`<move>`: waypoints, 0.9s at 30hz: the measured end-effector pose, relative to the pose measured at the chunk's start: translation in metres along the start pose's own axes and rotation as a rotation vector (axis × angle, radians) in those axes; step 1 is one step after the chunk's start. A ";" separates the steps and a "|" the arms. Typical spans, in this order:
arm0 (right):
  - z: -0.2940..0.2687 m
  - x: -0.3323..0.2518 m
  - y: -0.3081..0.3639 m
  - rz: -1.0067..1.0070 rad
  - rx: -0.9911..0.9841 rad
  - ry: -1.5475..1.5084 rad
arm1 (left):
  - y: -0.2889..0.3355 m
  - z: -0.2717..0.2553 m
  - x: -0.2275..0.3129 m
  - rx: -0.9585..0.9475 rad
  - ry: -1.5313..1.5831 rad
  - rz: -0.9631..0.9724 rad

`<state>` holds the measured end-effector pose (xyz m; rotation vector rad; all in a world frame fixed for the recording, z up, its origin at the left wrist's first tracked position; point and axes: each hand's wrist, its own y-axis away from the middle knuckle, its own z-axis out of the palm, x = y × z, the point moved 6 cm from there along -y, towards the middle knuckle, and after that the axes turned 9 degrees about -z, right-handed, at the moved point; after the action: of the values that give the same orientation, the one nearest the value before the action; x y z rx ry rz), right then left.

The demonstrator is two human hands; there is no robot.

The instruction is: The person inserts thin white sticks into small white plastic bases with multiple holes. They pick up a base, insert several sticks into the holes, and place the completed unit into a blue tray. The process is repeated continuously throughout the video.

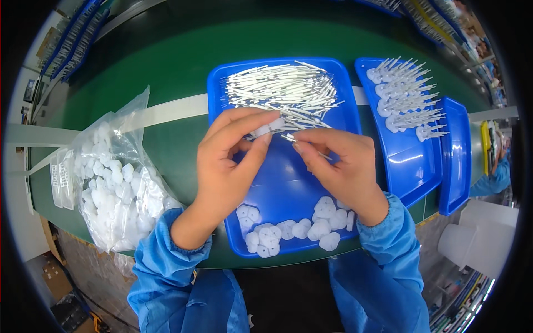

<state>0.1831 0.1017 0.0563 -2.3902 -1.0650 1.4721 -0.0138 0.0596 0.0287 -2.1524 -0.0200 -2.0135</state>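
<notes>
Over the middle of a blue tray, my left hand pinches a small translucent white plastic piece between thumb and fingers. Close to its right, my right hand holds a thin white stick by thumb and forefinger, one end pointing at the plastic piece. Whether the two touch I cannot tell. Behind my hands, a heap of similar thin sticks fills the tray's far half. Several loose white lobed plastic pieces lie along its near edge, some clustered together.
A clear bag of white pieces lies at the left on the green table. To the right, a blue tray carries rows of white pieces with upright sticks; another blue tray adjoins it. A co-worker's blue sleeve shows at far right.
</notes>
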 end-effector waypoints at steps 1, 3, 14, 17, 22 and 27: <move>-0.001 0.002 0.000 -0.010 0.007 -0.004 | 0.000 0.000 0.000 -0.012 0.003 0.004; -0.002 0.003 0.000 -0.013 0.008 -0.012 | 0.000 0.001 -0.002 -0.036 0.011 0.009; -0.002 0.003 0.002 0.041 -0.007 0.049 | 0.005 0.002 -0.004 -0.026 -0.088 -0.093; -0.006 0.000 0.004 0.016 0.036 0.096 | 0.006 0.002 -0.005 -0.023 -0.102 -0.092; -0.004 -0.001 0.003 0.023 0.025 0.076 | 0.004 0.004 0.001 0.033 -0.169 0.024; -0.001 0.003 0.002 0.032 -0.073 0.114 | 0.003 0.005 0.003 0.028 -0.173 0.054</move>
<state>0.1857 0.1021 0.0540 -2.5185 -1.0767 1.3098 -0.0082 0.0566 0.0310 -2.2778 -0.0147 -1.7821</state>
